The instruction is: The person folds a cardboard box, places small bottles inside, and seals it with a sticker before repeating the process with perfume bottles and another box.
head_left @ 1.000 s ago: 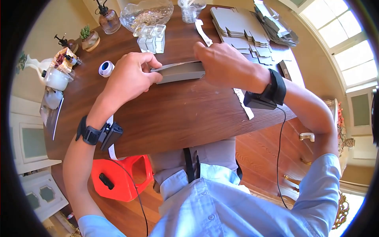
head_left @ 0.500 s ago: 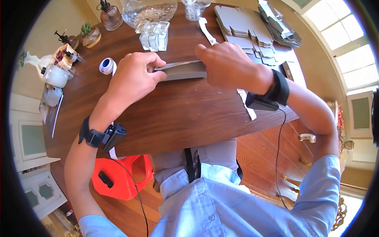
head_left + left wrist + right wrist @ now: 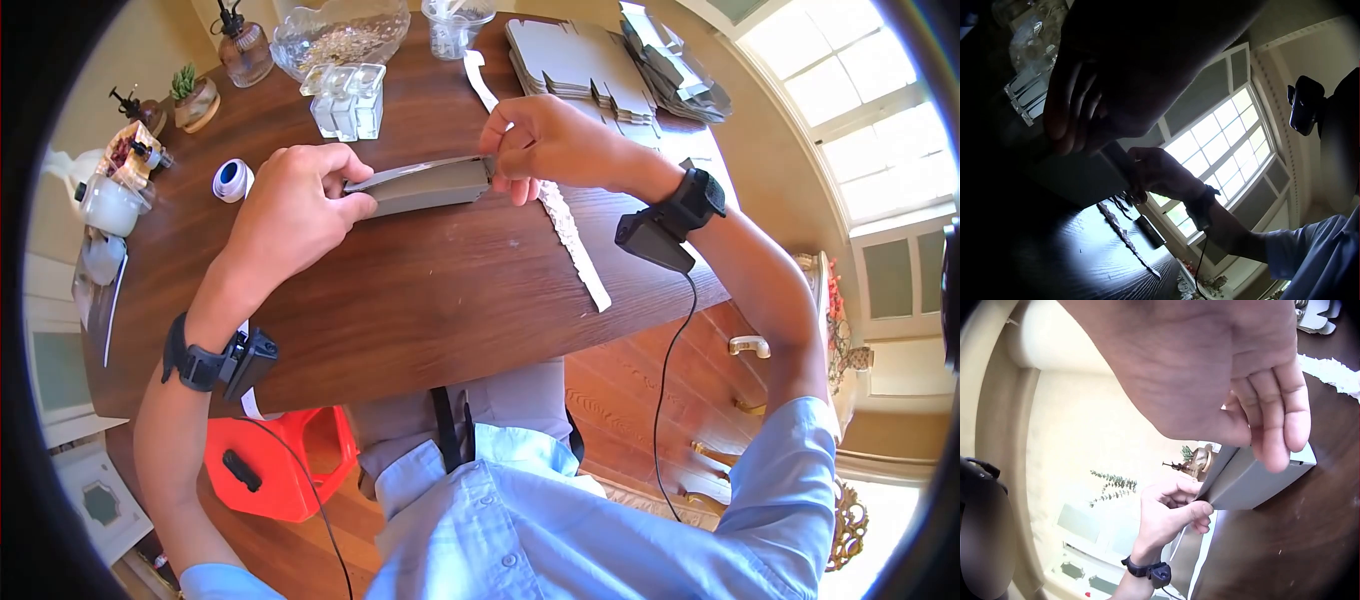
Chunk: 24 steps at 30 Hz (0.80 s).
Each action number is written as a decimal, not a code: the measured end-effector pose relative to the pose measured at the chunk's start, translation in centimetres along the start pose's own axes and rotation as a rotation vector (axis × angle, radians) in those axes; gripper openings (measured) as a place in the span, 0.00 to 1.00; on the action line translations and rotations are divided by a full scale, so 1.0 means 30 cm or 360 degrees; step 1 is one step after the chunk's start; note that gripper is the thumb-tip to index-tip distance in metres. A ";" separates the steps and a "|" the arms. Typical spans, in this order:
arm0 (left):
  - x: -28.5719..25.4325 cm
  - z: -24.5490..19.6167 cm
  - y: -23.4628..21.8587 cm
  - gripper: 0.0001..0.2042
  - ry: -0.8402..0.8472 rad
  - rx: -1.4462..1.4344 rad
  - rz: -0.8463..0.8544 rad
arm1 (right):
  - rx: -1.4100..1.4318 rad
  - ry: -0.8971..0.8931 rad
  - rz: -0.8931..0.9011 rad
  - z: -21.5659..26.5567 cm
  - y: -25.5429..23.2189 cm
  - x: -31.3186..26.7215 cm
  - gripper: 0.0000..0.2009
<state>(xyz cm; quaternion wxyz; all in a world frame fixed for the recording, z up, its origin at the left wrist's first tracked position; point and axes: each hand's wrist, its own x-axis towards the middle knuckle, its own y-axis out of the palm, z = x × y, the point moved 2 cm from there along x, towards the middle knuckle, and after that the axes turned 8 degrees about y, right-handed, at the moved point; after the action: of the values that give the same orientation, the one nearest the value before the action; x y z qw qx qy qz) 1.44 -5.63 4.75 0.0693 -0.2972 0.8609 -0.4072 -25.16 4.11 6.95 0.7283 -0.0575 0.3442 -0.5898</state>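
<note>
A long grey cardboard box (image 3: pixel 430 187) lies between the two hands above the table, its lid flap raised a little along the top. The left hand (image 3: pixel 300 205) pinches the box's left end between thumb and fingers. At the right end is the right hand (image 3: pixel 550 148), its fingers bent at the box's end. In the right wrist view the box (image 3: pixel 1260 481) shows its long side, with the right hand's fingers (image 3: pixel 1275 419) over the near end and the left hand (image 3: pixel 1169 515) gripping the far end. The left wrist view is dark around the left hand (image 3: pixel 1107 100).
Glass bottles (image 3: pixel 347 103), a glass bowl (image 3: pixel 340 40) and a plastic cup (image 3: pixel 455 28) stand behind. Flat grey cardboard pieces (image 3: pixel 580 65) are stacked at the back right. A tape roll (image 3: pixel 232 180) sits left; a crumpled white strip (image 3: pixel 572 245) lies right. A red stool (image 3: pixel 275 480) stands below.
The right hand has turned and its fingers have loosened and shifted at the box's right end, baring more of that end. The left hand keeps its pinch. The head view has shifted slightly.
</note>
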 end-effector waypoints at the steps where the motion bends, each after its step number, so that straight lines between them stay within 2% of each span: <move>1: -0.001 -0.002 0.000 0.12 -0.0004 0.0001 0.0001 | 0.0016 0.0021 -0.0003 0.000 -0.001 -0.001 0.15; 9: -0.007 -0.012 0.003 0.12 -0.0049 -0.0020 -0.0107 | 0.0024 0.0127 -0.0037 -0.004 0.016 -0.003 0.05; 12: -0.006 -0.007 0.007 0.11 -0.0039 -0.0024 -0.0100 | -0.0212 0.0068 -0.0089 0.018 0.029 -0.007 0.04; 14: -0.006 -0.017 0.002 0.11 -0.0035 -0.0027 -0.0098 | -0.1050 -0.0092 -0.0407 0.052 0.043 -0.014 0.05; 15: -0.009 -0.031 0.001 0.11 -0.0042 -0.0015 -0.0093 | -0.1048 -0.0096 -0.0413 0.045 0.040 -0.013 0.05; 17: -0.013 -0.037 0.000 0.11 -0.0046 -0.0002 -0.0089 | -0.1290 -0.0418 -0.0524 0.046 0.033 -0.020 0.08; 18: -0.015 -0.033 0.002 0.11 -0.0022 0.0003 -0.0099 | -0.1291 -0.0419 -0.0525 0.049 0.014 -0.025 0.08; 20: -0.017 -0.018 0.007 0.11 -0.0003 0.0002 -0.0111 | -0.0525 -0.0079 -0.0342 0.088 -0.025 -0.036 0.14; 21: -0.016 -0.009 0.008 0.11 0.0052 0.0035 -0.0094 | -0.0528 -0.0078 -0.0338 0.084 -0.026 -0.024 0.14; 24: -0.014 -0.006 0.010 0.11 0.0103 0.0073 -0.0066 | -0.0279 0.0182 -0.0050 0.048 0.001 0.015 0.17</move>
<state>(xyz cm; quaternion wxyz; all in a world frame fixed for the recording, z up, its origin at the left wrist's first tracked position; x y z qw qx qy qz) 1.57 -5.12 4.60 0.0397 -0.3000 0.8467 -0.4376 -24.28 3.24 7.81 0.6904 -0.0925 0.4344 -0.5710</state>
